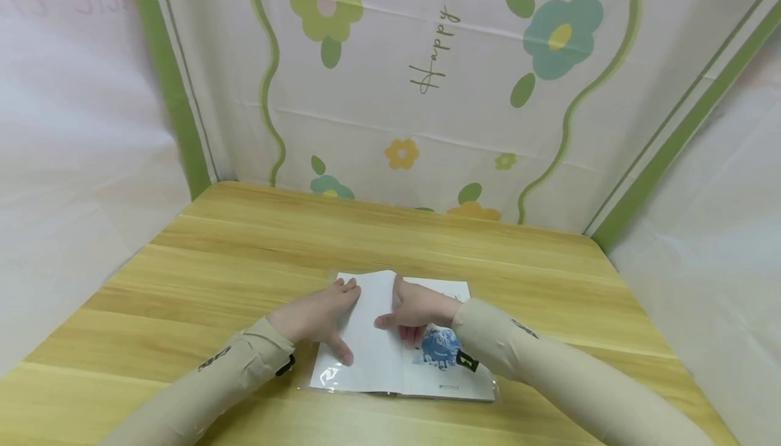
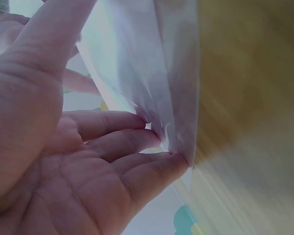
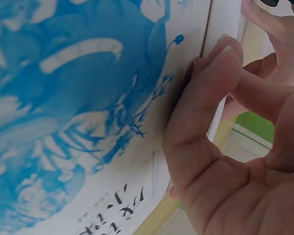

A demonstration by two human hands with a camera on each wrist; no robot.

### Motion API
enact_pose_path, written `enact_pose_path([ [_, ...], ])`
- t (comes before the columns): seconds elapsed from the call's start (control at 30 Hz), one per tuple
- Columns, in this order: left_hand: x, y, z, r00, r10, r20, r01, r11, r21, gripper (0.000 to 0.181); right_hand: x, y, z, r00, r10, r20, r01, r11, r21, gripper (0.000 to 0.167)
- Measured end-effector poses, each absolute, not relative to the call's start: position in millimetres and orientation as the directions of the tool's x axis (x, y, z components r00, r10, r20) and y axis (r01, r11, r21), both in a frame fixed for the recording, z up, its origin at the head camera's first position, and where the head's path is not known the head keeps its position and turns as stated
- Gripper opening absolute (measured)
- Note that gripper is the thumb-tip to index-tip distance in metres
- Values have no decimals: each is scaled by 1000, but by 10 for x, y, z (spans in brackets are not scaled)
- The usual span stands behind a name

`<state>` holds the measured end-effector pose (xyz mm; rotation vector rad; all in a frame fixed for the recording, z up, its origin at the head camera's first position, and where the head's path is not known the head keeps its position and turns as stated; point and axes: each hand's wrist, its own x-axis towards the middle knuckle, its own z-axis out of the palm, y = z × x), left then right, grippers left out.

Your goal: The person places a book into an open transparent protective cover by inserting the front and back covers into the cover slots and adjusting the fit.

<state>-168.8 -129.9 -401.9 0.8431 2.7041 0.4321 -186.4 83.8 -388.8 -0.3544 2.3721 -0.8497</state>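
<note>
An open book [image 1: 372,371] lies on the wooden table, with a blank white left page and a blue cartoon figure [image 1: 441,348] with dark lettering on the right. A clear plastic cover [image 2: 181,98] sticks out past its edges. My left hand [image 1: 323,317] rests on the left side with thumb and fingers spread; its fingertips touch the plastic-covered edge. At the middle fold, my right hand [image 1: 415,307] presses with bent fingers, its thumb lying over the white page. In the right wrist view, the right fingertips [image 3: 225,56] meet the fold; whether they pinch paper is unclear.
Bare wood shows around the book on the table [image 1: 244,249]. A white cloth [image 1: 366,107] printed with flowers hangs behind the far edge, and pale cloth hangs at both sides.
</note>
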Motion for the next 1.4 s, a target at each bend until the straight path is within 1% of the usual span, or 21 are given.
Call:
enact_pose_path([
  [0.23, -1674, -1277, -4011, -793, 587, -163, 504, 783, 364, 119, -1836, 917, -3920, -757, -446, -478, -6, 735, -678, 114],
  [0.5, -1677, -1287, -4014, -796, 583, -165, 501, 786, 362, 119, -1847, 888, -3930, -756, -458, -467, -7, 720, -694, 114],
  [0.83, -1682, -1270, -4011, -797, 577, -177, 497, 794, 350, 120, -1833, 873, -3943, -779, -449, -438, -41, 733, -679, 113],
  [1.13, -1669, -1254, -4002, -794, 582, -173, 499, 788, 361, 119, -1860, 945, -3957, -751, -474, -460, -8, 703, -711, 115],
  [1.4, -1671, -1265, -4008, -791, 592, -156, 506, 776, 378, 118, -1837, 905, -3948, -767, -462, -445, -24, 713, -700, 115],
])
